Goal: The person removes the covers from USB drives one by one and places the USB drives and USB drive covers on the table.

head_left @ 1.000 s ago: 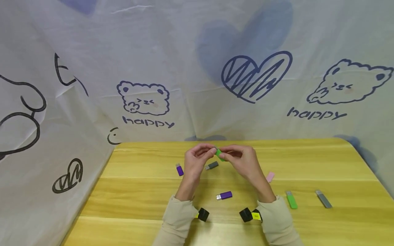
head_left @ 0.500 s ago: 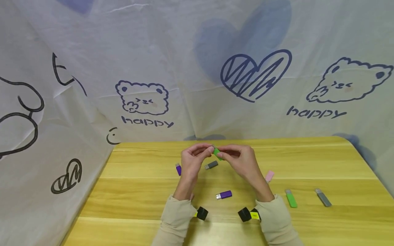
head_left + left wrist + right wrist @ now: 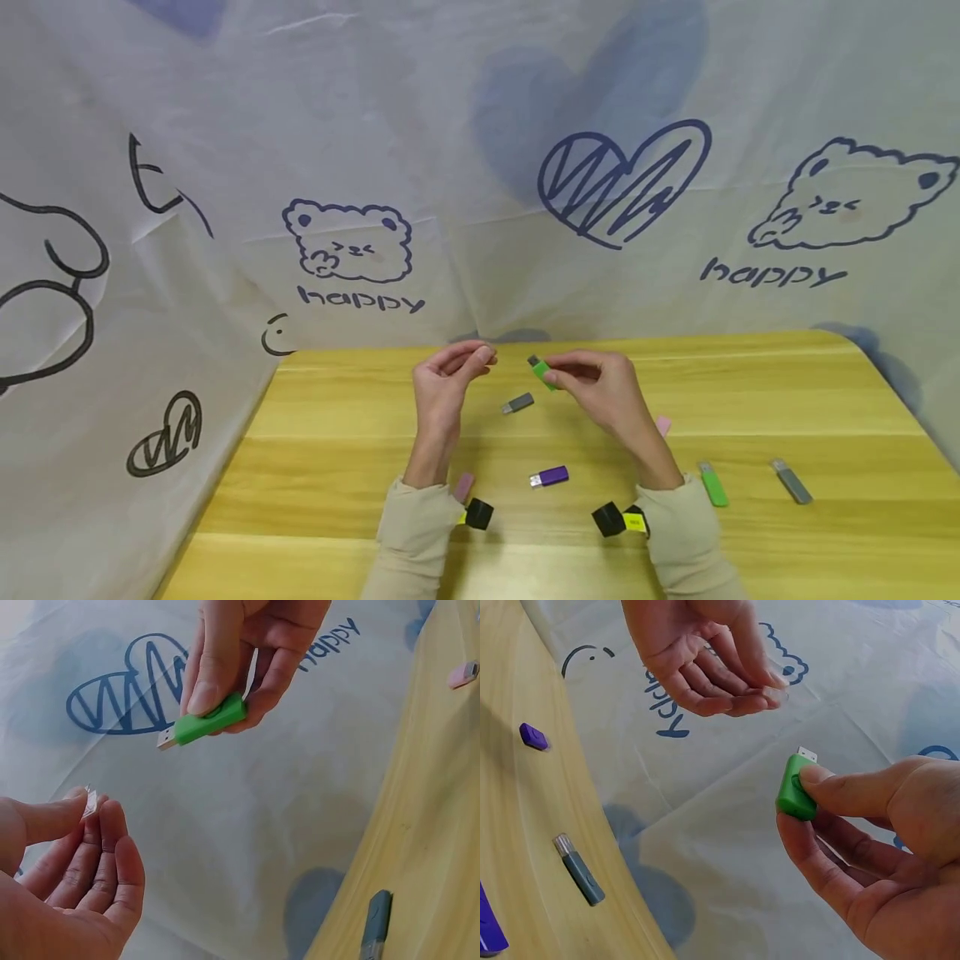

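My right hand (image 3: 603,387) pinches a green USB stick (image 3: 212,720) between thumb and fingers, above the far part of the table. Its bare metal plug (image 3: 806,753) points away from the fingertips, toward my left side. Apart from it, my left hand (image 3: 442,387) pinches a small clear cap (image 3: 91,802) between thumb and fingertips. In the right wrist view the cap shows as a faint see-through piece. Beneath the gap between the hands lies a grey USB stick (image 3: 518,403) on the table.
A purple USB stick (image 3: 553,476) lies between my forearms. One pink stick (image 3: 465,486) is beside the left wrist, another pink stick (image 3: 663,426) beside the right forearm. Further right lie a green stick (image 3: 714,484) and a grey stick (image 3: 792,482). A printed cloth (image 3: 480,167) hangs behind the table.
The hands have drawn apart, and the clear cap has come off the green stick in my left hand. The left arm shifted left, uncovering a pink stick and hiding a purple one.
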`<state>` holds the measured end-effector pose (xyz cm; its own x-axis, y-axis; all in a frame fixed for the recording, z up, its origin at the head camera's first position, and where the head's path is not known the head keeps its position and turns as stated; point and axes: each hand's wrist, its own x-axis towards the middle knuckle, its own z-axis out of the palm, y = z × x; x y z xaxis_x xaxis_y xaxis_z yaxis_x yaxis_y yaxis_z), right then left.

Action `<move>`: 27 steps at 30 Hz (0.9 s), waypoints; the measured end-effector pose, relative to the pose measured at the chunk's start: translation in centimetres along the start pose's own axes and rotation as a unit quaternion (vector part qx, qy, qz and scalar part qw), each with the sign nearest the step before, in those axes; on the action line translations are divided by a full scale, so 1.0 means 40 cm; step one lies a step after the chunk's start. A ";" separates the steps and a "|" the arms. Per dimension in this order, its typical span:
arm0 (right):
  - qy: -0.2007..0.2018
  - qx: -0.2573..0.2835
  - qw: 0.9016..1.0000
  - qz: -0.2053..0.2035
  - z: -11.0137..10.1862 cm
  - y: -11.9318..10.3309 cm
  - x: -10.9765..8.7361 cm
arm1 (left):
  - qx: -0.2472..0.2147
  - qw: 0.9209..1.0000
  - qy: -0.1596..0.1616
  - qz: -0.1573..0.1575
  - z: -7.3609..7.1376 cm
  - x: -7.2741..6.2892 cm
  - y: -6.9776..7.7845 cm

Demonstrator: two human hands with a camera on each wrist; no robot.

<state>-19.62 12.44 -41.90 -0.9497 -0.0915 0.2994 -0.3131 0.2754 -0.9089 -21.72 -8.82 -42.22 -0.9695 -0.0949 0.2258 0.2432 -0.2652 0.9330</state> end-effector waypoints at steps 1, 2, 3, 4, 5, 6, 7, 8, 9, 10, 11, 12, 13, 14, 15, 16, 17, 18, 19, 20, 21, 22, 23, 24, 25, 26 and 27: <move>0.001 -0.001 1.000 0.002 -0.005 0.000 0.000 | 0.001 1.000 -0.010 -0.004 0.003 0.001 -0.001; 0.000 -0.002 1.000 0.005 -0.008 0.002 0.001 | 0.003 1.000 -0.020 -0.010 0.006 0.001 -0.004; 0.000 -0.005 1.000 0.007 -0.009 0.003 0.001 | 0.006 0.999 -0.029 -0.017 0.010 0.001 -0.006; -0.001 -0.007 1.000 0.009 -0.011 0.004 0.002 | 0.011 0.999 -0.037 -0.023 0.014 0.000 -0.008; -0.002 -0.010 1.000 0.010 -0.011 0.006 0.002 | 0.017 0.999 -0.042 -0.028 0.017 0.000 -0.011; -0.003 -0.012 1.000 0.012 -0.011 0.008 0.002 | 0.021 0.998 -0.047 -0.032 0.020 0.000 -0.013; -0.003 -0.013 1.000 0.014 -0.011 0.011 0.002 | 0.027 0.998 -0.050 -0.036 0.022 -0.001 -0.016; -0.003 -0.013 1.000 0.015 -0.011 0.013 0.002 | 0.031 0.997 -0.053 -0.039 0.024 -0.001 -0.018; -0.003 -0.013 1.000 0.016 -0.010 0.015 0.002 | 0.036 0.997 -0.056 -0.042 0.025 -0.001 -0.019; -0.004 -0.010 1.000 0.018 -0.011 0.017 0.002 | 0.042 0.996 -0.059 -0.044 0.025 -0.001 -0.020; -0.004 -0.007 1.000 0.020 -0.010 0.020 0.003 | 0.047 0.996 -0.062 -0.046 0.026 -0.001 -0.020; -0.005 -0.002 1.000 0.023 -0.010 0.024 0.004 | 0.050 0.995 -0.064 -0.048 0.025 -0.001 -0.020; -0.006 0.002 1.000 0.024 -0.010 0.028 0.004 | 0.054 0.995 -0.066 -0.051 0.025 0.000 -0.020; -0.008 0.006 1.000 0.025 -0.010 0.032 0.005 | 0.058 0.995 -0.068 -0.052 0.023 0.000 -0.020; -0.007 0.008 1.000 0.028 -0.010 0.038 0.006 | 0.063 0.994 -0.069 -0.054 0.022 0.000 -0.020; -0.005 0.009 0.999 0.032 -0.011 0.044 0.006 | 0.066 0.994 -0.070 -0.056 0.021 0.000 -0.021; -0.001 0.011 0.999 0.036 -0.012 0.050 0.006 | 0.070 0.993 -0.072 -0.059 0.020 0.000 -0.021; 0.002 0.011 0.999 0.040 -0.015 0.056 0.006 | 0.073 0.993 -0.074 -0.062 0.020 0.000 -0.023; 0.005 0.010 0.999 0.045 -0.017 0.061 0.007 | 0.078 0.992 -0.074 -0.063 0.019 0.001 -0.024; 0.008 0.009 0.999 0.048 -0.021 0.067 0.007 | 0.081 0.992 -0.074 -0.066 0.019 0.001 -0.024; 0.011 0.005 0.999 0.051 -0.024 0.072 0.009 | 0.083 0.991 -0.075 -0.068 0.019 0.001 -0.025; 0.013 0.000 0.999 0.052 -0.027 0.077 0.011 | 0.085 0.991 -0.075 -0.070 0.019 0.000 -0.025; 0.015 -0.006 0.998 0.055 -0.030 0.082 0.015 | 0.087 0.991 -0.074 -0.071 0.019 0.000 -0.026; 0.016 -0.015 0.998 0.058 -0.032 0.087 0.019 | 0.088 0.991 -0.073 -0.071 0.019 0.001 -0.026; 0.017 -0.024 0.998 0.059 -0.034 0.092 0.023 | 0.090 0.991 -0.073 -0.072 0.018 0.000 -0.026; 0.019 -0.035 0.997 0.060 -0.035 0.097 0.027 | 0.091 0.991 -0.074 -0.072 0.018 0.000 -0.027; 0.020 -0.043 0.997 0.062 -0.036 0.101 0.032 | 0.092 0.990 -0.074 -0.072 0.017 0.000 -0.027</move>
<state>-22.08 14.83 -44.78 -0.9799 -0.0131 0.1990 -0.1901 0.3638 -0.9119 -22.00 -7.87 -43.03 -0.9907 0.0773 0.1122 0.1057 -0.0841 0.9908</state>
